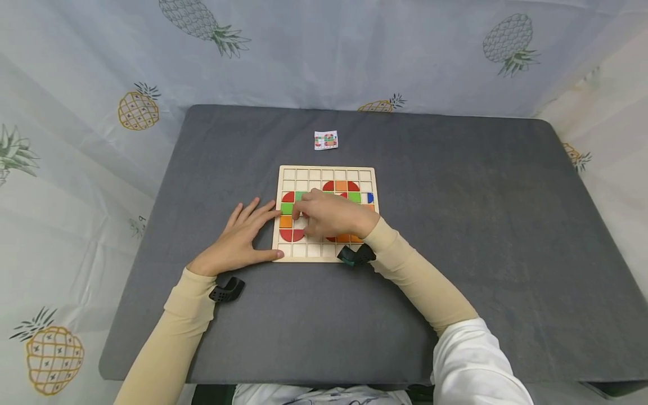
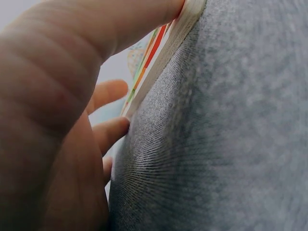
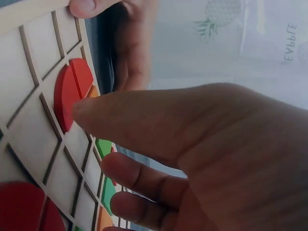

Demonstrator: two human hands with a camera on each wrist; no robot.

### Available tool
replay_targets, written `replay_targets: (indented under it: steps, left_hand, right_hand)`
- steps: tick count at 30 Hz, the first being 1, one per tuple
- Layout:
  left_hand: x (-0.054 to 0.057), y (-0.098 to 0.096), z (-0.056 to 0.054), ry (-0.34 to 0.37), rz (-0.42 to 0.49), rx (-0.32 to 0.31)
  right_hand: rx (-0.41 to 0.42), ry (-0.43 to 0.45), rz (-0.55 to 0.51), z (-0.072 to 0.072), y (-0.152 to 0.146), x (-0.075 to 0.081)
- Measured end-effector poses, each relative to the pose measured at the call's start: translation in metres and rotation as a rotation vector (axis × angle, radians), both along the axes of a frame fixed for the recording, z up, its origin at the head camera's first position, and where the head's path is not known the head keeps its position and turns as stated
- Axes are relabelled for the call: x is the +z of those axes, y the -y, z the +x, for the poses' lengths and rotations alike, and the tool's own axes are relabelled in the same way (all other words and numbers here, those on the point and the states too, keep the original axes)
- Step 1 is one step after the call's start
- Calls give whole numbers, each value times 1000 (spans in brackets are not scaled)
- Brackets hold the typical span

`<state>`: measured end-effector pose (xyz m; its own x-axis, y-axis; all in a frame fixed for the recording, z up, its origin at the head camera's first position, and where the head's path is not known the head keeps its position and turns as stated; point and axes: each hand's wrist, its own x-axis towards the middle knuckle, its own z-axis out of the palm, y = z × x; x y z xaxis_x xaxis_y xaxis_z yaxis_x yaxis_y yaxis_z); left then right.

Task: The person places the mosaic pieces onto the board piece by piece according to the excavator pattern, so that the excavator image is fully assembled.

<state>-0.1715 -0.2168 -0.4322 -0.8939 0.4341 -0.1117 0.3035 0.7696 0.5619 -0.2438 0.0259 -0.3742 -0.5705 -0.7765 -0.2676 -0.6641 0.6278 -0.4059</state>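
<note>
A square wooden grid board (image 1: pixel 309 259) lies on the grey table with red, orange, green and blue pieces in several cells. My left hand (image 1: pixel 235 244) spreads its fingers beside the board's left edge, its thumb (image 2: pixel 139 24) touching the rim. Over the middle-left of the grid is my right hand (image 1: pixel 331 214), bent downward and covering some cells. In the right wrist view its thumb comes close to two rounded red pieces (image 3: pixel 70 96); contact is unclear. The thumb and fingers stand apart, with no piece visible between them.
Beyond the board lies a small printed card (image 1: pixel 326 140) with a coloured pattern. The grey table (image 1: pixel 481 225) extends far to the right. A pineapple-print curtain (image 1: pixel 324 56) hangs behind and at both sides. Each wrist wears a black camera band (image 1: pixel 228 289).
</note>
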Motion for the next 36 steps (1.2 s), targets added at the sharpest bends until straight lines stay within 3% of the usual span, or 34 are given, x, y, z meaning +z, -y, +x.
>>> replay_targets:
  steps: [9, 14, 20, 36]
  left_hand:
    - [1, 3, -4, 7, 39, -12]
    - [2, 3, -6, 12, 42, -20]
    - [4, 0, -10, 15, 37, -27]
    - [-6, 9, -8, 14, -5, -24]
  right_hand:
    - [28, -23, 24, 0, 5, -7]
    - [-38, 14, -4, -7, -6, 2]
    - [-114, -23, -66, -18, -28, 21]
    - [-206, -13, -111, -26, -43, 28]
